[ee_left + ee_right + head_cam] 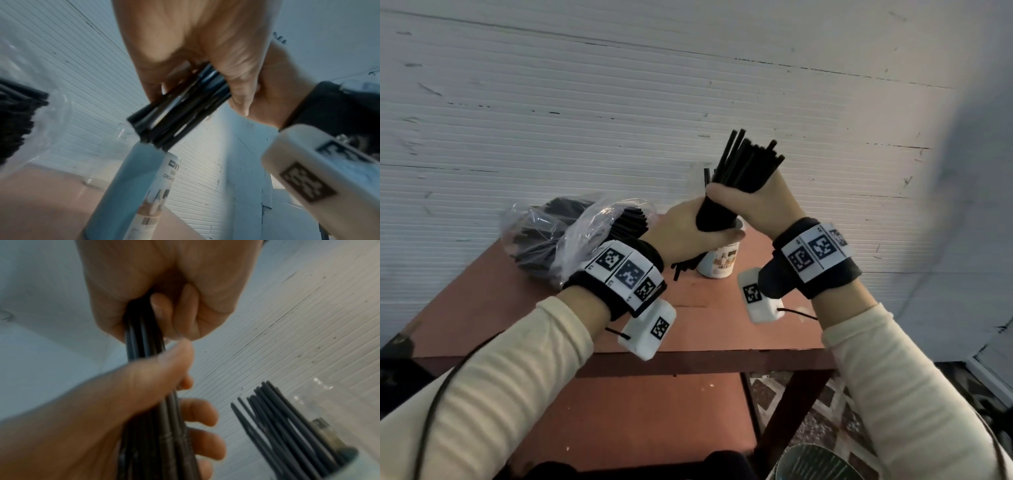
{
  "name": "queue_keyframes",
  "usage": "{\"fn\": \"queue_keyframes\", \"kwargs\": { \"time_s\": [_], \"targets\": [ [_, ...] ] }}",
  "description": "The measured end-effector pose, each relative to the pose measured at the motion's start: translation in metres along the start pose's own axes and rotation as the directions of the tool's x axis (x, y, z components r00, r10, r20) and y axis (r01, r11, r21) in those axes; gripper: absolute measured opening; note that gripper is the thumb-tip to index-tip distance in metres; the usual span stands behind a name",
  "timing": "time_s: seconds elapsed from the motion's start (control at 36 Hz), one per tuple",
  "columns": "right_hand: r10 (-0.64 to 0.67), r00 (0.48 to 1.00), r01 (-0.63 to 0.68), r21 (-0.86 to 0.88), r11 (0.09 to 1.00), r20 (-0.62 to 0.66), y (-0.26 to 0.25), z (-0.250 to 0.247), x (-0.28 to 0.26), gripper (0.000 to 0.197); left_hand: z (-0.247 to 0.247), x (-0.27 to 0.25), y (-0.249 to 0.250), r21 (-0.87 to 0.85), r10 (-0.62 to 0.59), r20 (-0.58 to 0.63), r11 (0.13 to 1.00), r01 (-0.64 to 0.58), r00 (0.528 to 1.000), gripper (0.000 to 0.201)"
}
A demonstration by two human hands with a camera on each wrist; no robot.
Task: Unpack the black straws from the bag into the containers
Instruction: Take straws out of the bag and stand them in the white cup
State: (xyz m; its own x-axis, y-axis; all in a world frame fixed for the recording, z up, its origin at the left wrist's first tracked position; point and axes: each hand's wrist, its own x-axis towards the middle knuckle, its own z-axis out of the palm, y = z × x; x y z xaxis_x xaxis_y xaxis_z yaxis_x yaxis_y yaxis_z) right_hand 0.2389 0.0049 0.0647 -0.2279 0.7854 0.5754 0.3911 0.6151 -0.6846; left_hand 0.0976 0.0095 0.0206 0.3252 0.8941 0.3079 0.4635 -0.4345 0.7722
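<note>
Nearest us: left grip (688, 233) and right grip (753, 202), both clenched round one black straw bundle (746, 164). We log a labelled container (717, 262) beneath; plastic bag (571, 236) on desk (493, 308).

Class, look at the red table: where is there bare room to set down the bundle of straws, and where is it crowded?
Bare table shows near the front edge, between the bag of straws and the left wrist. The far right corner is crowded: the white container, loose straws beside it, and both hands, left hand and right hand, gripping the bundle above it.
</note>
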Motion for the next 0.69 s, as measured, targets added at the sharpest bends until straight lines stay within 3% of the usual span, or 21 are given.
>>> {"fn": "queue_keyframes", "kwargs": {
  "time_s": [0.08,0.22,0.33,0.39,0.47,0.53,0.69],
  "targets": [
    [0.005,0.994,-0.002,0.029,1.000,-0.110,-0.002,-0.012,0.014,0.018,0.004,0.014,0.005,-0.009,0.041,-0.084,0.999,-0.042,0.996,0.062],
    [0.055,0.953,-0.045,0.039,0.998,-0.299,0.009,-0.038,0.041,0.016,0.012,0.038,-0.007,0.042,0.009,-0.234,0.999,0.001,0.972,0.106],
    [0.130,0.927,-0.140,-0.003,0.990,-0.352,0.026,-0.048,0.060,0.021,0.017,0.056,-0.028,0.078,-0.236,-0.091,0.967,0.244,0.967,0.149],
    [0.151,0.927,-0.177,-0.046,0.983,-0.343,0.035,-0.048,0.068,0.019,0.019,0.062,-0.037,0.074,-0.305,-0.006,0.950,0.304,0.952,0.146],
    [0.173,0.935,-0.211,-0.092,0.973,-0.310,0.045,-0.042,0.079,0.019,0.019,0.070,-0.045,0.093,-0.327,0.086,0.943,0.319,0.941,0.116],
    [0.188,0.946,-0.228,-0.131,0.965,-0.262,0.050,-0.038,0.085,0.024,0.019,0.075,-0.047,0.109,-0.303,0.131,0.951,0.290,0.944,0.085],
    [0.296,0.953,-0.301,-0.258,0.918,-0.057,0.064,-0.022,0.093,0.036,0.018,0.084,-0.053,0.084,-0.220,0.191,0.975,0.207,0.957,0.050]
  ]
}}
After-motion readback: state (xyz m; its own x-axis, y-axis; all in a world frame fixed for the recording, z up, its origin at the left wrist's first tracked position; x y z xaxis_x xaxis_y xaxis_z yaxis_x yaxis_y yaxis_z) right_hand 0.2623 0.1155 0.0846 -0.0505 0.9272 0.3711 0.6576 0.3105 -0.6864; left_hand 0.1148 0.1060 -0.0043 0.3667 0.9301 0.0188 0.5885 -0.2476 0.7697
